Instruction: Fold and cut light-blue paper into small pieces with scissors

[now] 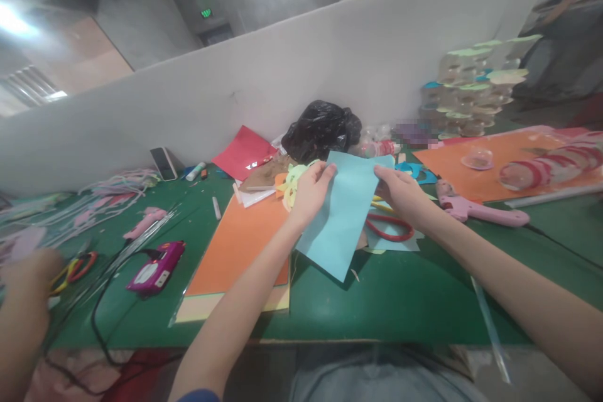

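A light blue paper sheet (343,213) is held up over the green table (400,301) by both hands. My left hand (311,188) pinches its upper left edge. My right hand (398,191) grips its upper right corner. Under the sheet lie red-handled scissors (389,229) and more blue paper scraps. Orange card sheets (235,245) lie flat just left of the blue sheet, below my left forearm.
A pink glue gun (475,208) lies right of my right hand. A magenta glue gun (155,269) with a black cord lies at left. A black plastic bag (323,129), red paper (242,152) and a phone (163,163) sit by the white partition. Another person's hand (26,289) is at far left.
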A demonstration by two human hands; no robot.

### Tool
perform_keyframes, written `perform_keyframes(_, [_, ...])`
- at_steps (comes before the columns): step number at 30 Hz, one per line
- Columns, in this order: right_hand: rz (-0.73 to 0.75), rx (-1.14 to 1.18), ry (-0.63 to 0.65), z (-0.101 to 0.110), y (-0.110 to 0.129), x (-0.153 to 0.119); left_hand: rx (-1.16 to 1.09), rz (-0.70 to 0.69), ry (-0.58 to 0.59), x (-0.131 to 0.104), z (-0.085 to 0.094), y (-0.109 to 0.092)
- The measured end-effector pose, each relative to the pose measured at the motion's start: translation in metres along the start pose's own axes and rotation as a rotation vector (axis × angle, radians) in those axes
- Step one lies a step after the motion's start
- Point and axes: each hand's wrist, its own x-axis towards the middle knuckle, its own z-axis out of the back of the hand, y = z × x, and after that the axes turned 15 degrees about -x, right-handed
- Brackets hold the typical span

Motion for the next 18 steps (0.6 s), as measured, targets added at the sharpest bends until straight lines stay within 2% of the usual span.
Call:
perform_keyframes(4, [0.077, -0.125, -0.066, 0.003, -0.003, 0.001, 0.058, 0.008, 0.007, -0.002, 0.0, -0.003])
perform_keyframes(7, [0.072, -0.234, -0.089, 0.004, 0.0, -0.002, 0.215, 0.028, 0.026, -0.005, 0.003, -0.01])
perform_keyframes(9, [0.068, -0.266, -0.08, 0.003, 0.003, -0.004, 0.371, -0.072, 0.03, -0.007, 0.004, -0.018])
perform_keyframes(12, [0.098, -0.286, -0.071, 0.002, 0.004, -0.005, 0.604, -0.389, 0.061, -0.005, -0.002, -0.037])
perform_keyframes(14, [0.113, -0.322, -0.082, 0.003, 0.002, -0.004, 0.703, -0.546, 0.122, 0.002, -0.011, -0.051])
perform_keyframes(16, [0.106, -0.374, -0.11, 0.004, -0.001, -0.002, 0.754, -0.611, 0.216, 0.011, -0.022, -0.063])
perform_keyframes(18, [0.089, -0.424, -0.131, 0.006, -0.002, -0.001, 0.752, -0.58, 0.387, 0.021, -0.032, -0.07])
